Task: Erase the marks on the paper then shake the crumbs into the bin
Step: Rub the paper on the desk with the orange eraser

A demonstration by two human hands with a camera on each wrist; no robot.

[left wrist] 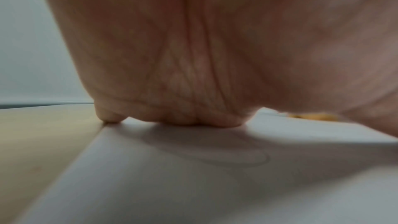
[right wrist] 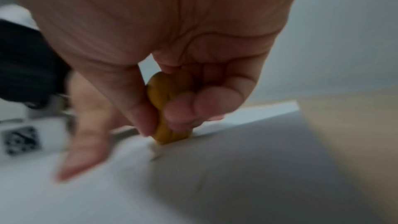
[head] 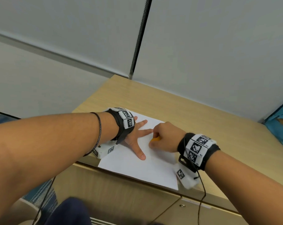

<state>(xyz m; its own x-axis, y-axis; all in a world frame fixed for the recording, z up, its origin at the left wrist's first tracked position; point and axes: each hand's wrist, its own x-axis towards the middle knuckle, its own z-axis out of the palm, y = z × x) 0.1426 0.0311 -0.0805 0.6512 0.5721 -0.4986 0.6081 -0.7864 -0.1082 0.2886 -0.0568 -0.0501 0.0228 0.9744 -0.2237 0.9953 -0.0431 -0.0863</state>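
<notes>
the paper (head: 137, 169) is laid flat on the wooden cabinet top (head: 202, 120), its near edge just at the front edge of the top. the left hand (head: 136, 137) is spread flat on the sheet, fingers straight and splayed, so that the sheet is pinned; nothing is gripped by it. a yellow eraser (right wrist: 168, 108) is pinched in the right hand (head: 165, 138) between thumb and curled fingers, and its lower end is pressed to the paper just beside the left fingers. faint grey marks (right wrist: 199, 187) are seen on the sheet in the right wrist view; crumbs cannot be made out. no bin is in view.

judgement: erasing is in hand; shaking-off is not yet begun. the sheet is judged light, thin and limp, easily creased or torn if rubbed while unpinned, so it should be kept held down close to the rubbed spot. for the tip into the bin, hold is best taken at two opposite edges, the sheet bowed slightly into a trough so that crumbs are not spilled. the eraser is judged soft and grippy.
</notes>
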